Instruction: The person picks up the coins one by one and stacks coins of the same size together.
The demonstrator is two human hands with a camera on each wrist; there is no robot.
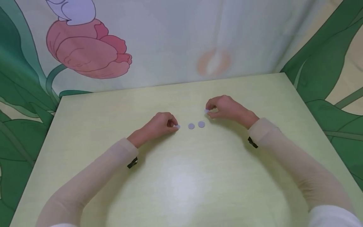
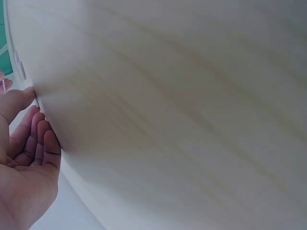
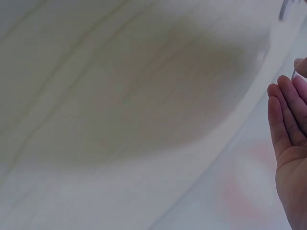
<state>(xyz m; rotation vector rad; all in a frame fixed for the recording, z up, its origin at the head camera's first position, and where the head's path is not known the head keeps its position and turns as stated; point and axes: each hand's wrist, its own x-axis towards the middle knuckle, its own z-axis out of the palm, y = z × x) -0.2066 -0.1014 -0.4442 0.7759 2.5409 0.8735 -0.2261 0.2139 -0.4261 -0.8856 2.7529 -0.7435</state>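
Observation:
Two pale round discs, a left one [image 1: 191, 126] and a right one [image 1: 201, 124], lie flat side by side on the table between the hands. At the row's left end, the left hand [image 1: 159, 126] pinches another pale disc [image 1: 177, 126] between thumb and fingertips, low at the tabletop. The right hand [image 1: 228, 108] pinches a similar disc [image 1: 206, 111] beyond the right end of the row, and its shadow falls on the table below. In the left wrist view, the thumb and fingers of the left hand [image 2: 33, 153] meet at the table surface. The right wrist view shows the right hand [image 3: 292, 120] partly cut off.
The pale yellow-green table [image 1: 175, 189] extends on all sides of the hands. Behind its far edge hangs a light curtain [image 1: 170, 41] printed with a pink flower [image 1: 88, 52] and green leaves. A black clip [image 1: 252, 142] hangs at the right sleeve.

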